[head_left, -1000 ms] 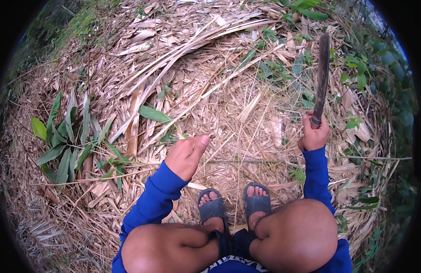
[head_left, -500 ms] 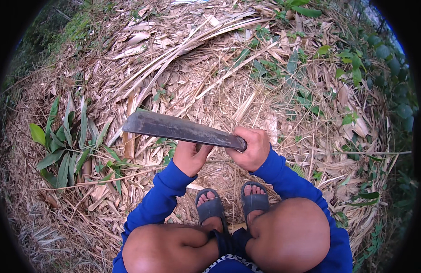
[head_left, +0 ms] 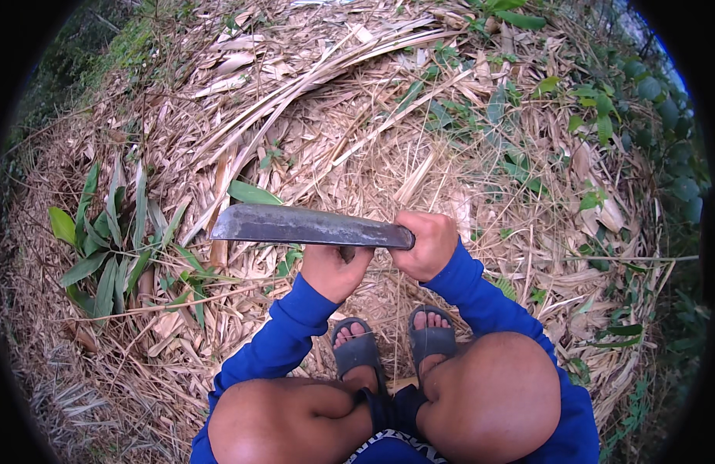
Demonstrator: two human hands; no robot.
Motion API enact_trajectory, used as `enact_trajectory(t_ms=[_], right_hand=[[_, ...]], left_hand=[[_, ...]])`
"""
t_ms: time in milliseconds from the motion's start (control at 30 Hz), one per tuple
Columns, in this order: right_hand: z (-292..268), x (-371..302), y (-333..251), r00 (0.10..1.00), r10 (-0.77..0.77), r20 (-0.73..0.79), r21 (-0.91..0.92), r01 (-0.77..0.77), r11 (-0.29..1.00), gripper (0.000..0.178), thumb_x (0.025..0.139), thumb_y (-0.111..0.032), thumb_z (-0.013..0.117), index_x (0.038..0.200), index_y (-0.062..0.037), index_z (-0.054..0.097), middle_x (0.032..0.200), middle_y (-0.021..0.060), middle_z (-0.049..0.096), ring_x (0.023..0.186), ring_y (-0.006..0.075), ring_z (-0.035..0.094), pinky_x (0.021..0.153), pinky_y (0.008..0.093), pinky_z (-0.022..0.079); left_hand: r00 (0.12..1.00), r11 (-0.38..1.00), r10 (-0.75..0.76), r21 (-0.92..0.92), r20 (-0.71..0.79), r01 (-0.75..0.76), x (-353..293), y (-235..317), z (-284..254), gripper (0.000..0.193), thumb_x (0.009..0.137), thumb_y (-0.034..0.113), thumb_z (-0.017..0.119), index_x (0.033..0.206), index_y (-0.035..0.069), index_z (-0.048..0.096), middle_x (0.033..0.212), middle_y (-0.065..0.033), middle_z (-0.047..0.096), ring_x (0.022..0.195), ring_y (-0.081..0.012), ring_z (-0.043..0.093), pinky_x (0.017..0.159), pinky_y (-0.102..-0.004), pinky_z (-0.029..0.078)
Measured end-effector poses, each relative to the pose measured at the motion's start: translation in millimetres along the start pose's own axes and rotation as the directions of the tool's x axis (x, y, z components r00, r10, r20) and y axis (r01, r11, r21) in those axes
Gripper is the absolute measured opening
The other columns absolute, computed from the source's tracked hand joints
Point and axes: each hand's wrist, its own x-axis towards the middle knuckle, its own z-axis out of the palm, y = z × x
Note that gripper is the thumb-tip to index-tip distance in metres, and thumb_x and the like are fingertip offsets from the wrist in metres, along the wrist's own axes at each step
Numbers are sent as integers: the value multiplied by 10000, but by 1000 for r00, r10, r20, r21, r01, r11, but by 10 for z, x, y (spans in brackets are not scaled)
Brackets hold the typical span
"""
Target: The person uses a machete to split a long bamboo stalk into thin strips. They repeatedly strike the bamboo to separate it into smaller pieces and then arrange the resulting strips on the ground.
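Observation:
My right hand is wrapped round the handle end of a machete, whose handle is mostly hidden in the fist. Its broad, dark, worn steel blade points left, almost level, with a squared tip. Just beneath the blade is my left hand, thumb bent toward the index finger as in a grip. The blade covers its other fingers, and what they hold cannot be made out. A green leaf shows just beyond the blade near its tip; whether it is loose or attached is hidden.
Dry leaves and straw cover the ground, with long dry stalks lying across it. A leafy green plant grows at left, and vines stand at right. My sandalled feet are close below my hands, between my bent knees.
The machete's tip has dropped slightly toward me, so the blade lies more level. My left hand has shifted a little right and nearer. The green leaf now shows beyond the blade.

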Motion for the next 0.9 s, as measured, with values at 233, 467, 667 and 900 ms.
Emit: enact_trajectory(t_ms=[233, 467, 667, 900], right_hand=[[7, -23, -43, 998, 18, 54, -1, -18, 1000, 120, 698, -127, 674, 685, -48, 584, 618, 161, 582, 592, 382, 609, 518, 423, 465], [72, -28, -57, 1000, 18, -2, -31, -19, 999, 122, 693, -125, 672, 685, -45, 581, 597, 173, 581, 586, 389, 615, 520, 425, 474], [188, -24, 35, 999, 35, 18, 32, -36, 999, 155, 685, -131, 680, 654, -43, 556, 583, 187, 570, 572, 396, 611, 513, 430, 474], [312, -122, 153, 999, 36, 35, 64, -38, 997, 158, 691, -131, 679, 659, -49, 548, 571, 178, 562, 564, 387, 609, 507, 427, 470]], left_hand=[[995, 997, -67, -43, 67, 70, -16, -80, -27, 77, 856, 73, 657, 897, 29, 609, 750, -39, 573, 695, -122, 538, 635, -285, 429], [996, 1000, -22, 16, 82, 20, -49, -172, -29, 92, 855, 55, 652, 897, 31, 574, 748, -43, 554, 701, -133, 536, 653, -291, 438], [996, 998, -23, 58, 91, 17, -65, -242, -53, 107, 858, 18, 644, 883, 21, 540, 749, -57, 517, 713, -127, 516, 655, -289, 425], [985, 984, -53, 178, 163, 23, -74, -355, -91, 86, 860, -2, 635, 861, 10, 550, 769, -42, 522, 721, -145, 515, 656, -322, 423]])
